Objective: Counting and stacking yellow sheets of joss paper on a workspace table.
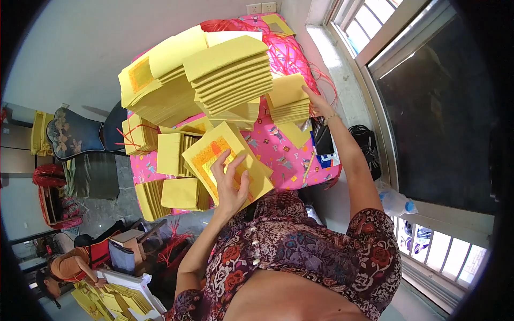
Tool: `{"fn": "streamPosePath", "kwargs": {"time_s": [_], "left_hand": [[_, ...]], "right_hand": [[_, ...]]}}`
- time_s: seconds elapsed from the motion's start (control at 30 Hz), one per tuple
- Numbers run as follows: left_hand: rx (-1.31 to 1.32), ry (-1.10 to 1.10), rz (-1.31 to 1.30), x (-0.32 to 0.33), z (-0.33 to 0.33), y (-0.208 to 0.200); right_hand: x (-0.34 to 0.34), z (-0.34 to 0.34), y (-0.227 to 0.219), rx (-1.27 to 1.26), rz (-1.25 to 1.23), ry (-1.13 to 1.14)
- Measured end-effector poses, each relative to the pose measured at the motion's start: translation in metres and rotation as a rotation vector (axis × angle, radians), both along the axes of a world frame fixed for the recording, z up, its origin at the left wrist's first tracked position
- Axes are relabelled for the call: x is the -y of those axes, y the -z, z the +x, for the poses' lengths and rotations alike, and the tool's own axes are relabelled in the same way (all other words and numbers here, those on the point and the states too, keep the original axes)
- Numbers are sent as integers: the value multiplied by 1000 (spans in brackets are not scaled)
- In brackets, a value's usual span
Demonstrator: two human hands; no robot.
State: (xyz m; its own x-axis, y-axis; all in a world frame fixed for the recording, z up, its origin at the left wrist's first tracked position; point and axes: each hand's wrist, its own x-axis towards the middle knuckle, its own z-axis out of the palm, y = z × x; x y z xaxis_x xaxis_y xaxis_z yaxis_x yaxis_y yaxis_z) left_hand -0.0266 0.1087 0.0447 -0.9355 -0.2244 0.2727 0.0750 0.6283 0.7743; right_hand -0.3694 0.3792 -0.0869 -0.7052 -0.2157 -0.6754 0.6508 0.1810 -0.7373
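Observation:
My left hand [230, 187] lies with spread fingers on a yellow paper sheet [206, 152] printed with an orange and gold square. That sheet tops a tilted pile close to my body. My right arm reaches forward, and my right hand [319, 104] grips the right edge of a short stack of folded yellow paper [287, 91]; some of its fingers are hidden. Between the hands rises a tall fanned stack of yellow paper [227, 61]. Left of it leans a larger pile [160, 80] with an orange print on its top sheet.
Yellow bundles [184, 193] line the near left of the pink patterned tablecloth [278, 155]. Red strings [289, 53] lie at the back right. A black phone [323, 140] is by the right edge, near the window ledge. Another person [72, 262] works at lower left with yellow paper.

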Motion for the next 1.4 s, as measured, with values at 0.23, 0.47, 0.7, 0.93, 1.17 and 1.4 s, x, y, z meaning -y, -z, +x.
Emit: {"fn": "streamPosePath", "kwargs": {"time_s": [0.23,0.47,0.7,0.93,1.17,1.4], "left_hand": [[-12,-40,-17,2,3,-3],[-116,-104,-69,7,-12,-11],[-606,-75,-668,35,-121,-118],[-371,-64,-675,32,-136,-116],[-455,1,-577,20,-105,-92],[-265,-3,-395,15,-61,-46]], "right_hand": [[16,39,-44,-139,220,-171],[3,13,2,16,228,-90],[-13,1,39,-3,242,-113],[11,11,0,17,340,-187],[2,2,16,82,300,-76],[33,27,-23,14,80,-164]]}}
